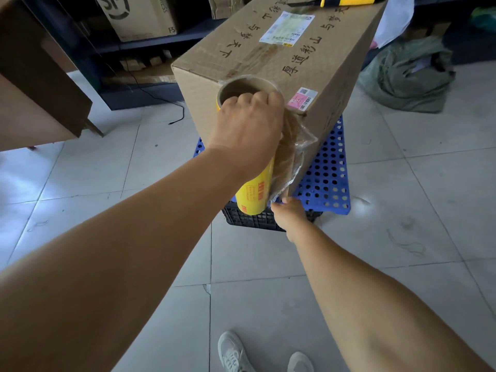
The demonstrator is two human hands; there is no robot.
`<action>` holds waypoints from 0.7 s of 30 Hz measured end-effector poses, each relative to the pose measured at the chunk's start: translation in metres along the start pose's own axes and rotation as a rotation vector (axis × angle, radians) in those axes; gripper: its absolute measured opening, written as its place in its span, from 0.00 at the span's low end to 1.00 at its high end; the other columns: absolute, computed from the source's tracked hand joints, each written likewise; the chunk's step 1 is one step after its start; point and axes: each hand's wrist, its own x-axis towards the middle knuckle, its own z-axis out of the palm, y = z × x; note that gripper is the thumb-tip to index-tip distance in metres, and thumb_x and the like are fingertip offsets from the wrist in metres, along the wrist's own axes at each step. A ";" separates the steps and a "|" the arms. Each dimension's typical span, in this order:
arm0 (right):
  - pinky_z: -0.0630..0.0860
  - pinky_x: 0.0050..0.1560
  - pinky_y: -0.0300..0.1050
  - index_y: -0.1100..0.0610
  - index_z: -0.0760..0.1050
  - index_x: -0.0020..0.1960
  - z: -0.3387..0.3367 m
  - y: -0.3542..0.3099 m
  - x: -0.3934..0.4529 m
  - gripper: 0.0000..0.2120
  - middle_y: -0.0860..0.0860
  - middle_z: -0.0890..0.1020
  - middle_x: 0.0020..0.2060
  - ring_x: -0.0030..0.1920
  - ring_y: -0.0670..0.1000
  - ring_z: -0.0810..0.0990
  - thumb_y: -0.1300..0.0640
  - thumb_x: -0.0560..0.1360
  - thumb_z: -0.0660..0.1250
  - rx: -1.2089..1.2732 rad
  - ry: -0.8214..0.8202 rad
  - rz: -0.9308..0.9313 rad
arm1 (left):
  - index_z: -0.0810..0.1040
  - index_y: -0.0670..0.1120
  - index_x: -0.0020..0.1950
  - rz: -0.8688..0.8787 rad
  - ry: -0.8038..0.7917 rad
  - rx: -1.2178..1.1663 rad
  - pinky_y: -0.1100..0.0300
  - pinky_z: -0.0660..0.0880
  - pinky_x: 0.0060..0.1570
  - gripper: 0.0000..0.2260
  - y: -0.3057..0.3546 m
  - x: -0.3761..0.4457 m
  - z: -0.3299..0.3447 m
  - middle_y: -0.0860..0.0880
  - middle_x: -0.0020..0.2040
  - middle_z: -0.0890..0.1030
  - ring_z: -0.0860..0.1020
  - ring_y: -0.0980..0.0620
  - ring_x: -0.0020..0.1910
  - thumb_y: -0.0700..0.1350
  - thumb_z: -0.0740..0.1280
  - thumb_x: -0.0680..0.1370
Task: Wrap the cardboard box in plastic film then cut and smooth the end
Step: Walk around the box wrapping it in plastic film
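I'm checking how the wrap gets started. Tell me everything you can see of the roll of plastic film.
The roll of plastic film stands roughly upright against the near corner of the cardboard box. It has a brown cardboard core, open on top, and a yellow label with red print. The left hand grips its top rim; the right hand pinches the loose, crinkled clear film at the bottom corner.

1. A storeroom or parcel-packing room, by its look; dark metal shelving (150, 41) along the far wall holds a courier-marked carton (139, 17) and smaller boxes.
2. A labelled shipping box (279, 63) stands on a blue perforated pallet (327, 178) over a black crate (249, 218); pale floor tiles (402, 210); a green sack (408, 73) lies far right.
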 end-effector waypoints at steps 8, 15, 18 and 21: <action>0.71 0.40 0.42 0.61 0.75 0.61 0.022 -0.004 0.041 0.15 0.57 0.80 0.56 0.44 0.51 0.73 0.56 0.78 0.61 0.094 0.167 -0.032 | 0.69 0.41 0.61 0.015 0.090 -0.018 0.50 0.69 0.50 0.14 -0.004 -0.002 0.008 0.43 0.55 0.78 0.75 0.41 0.54 0.46 0.60 0.78; 0.69 0.49 0.40 0.63 0.74 0.62 0.018 0.004 0.035 0.15 0.57 0.78 0.60 0.61 0.56 0.76 0.62 0.79 0.55 0.097 0.282 0.035 | 0.68 0.42 0.61 0.019 0.110 -0.068 0.51 0.67 0.53 0.15 -0.006 -0.007 0.009 0.43 0.55 0.77 0.74 0.42 0.55 0.49 0.61 0.78; 0.72 0.53 0.43 0.64 0.75 0.61 0.008 0.009 0.026 0.14 0.57 0.78 0.59 0.58 0.56 0.77 0.64 0.79 0.56 0.188 0.314 0.061 | 0.68 0.41 0.62 0.018 0.100 -0.073 0.51 0.67 0.54 0.16 -0.005 -0.008 0.009 0.43 0.56 0.77 0.74 0.41 0.56 0.49 0.61 0.78; 0.70 0.46 0.44 0.64 0.76 0.57 0.011 0.022 0.016 0.13 0.59 0.81 0.54 0.51 0.58 0.78 0.59 0.79 0.57 0.257 0.418 0.035 | 0.67 0.42 0.63 -0.022 0.083 -0.081 0.51 0.66 0.56 0.17 -0.007 -0.006 0.009 0.43 0.58 0.76 0.73 0.42 0.58 0.50 0.61 0.78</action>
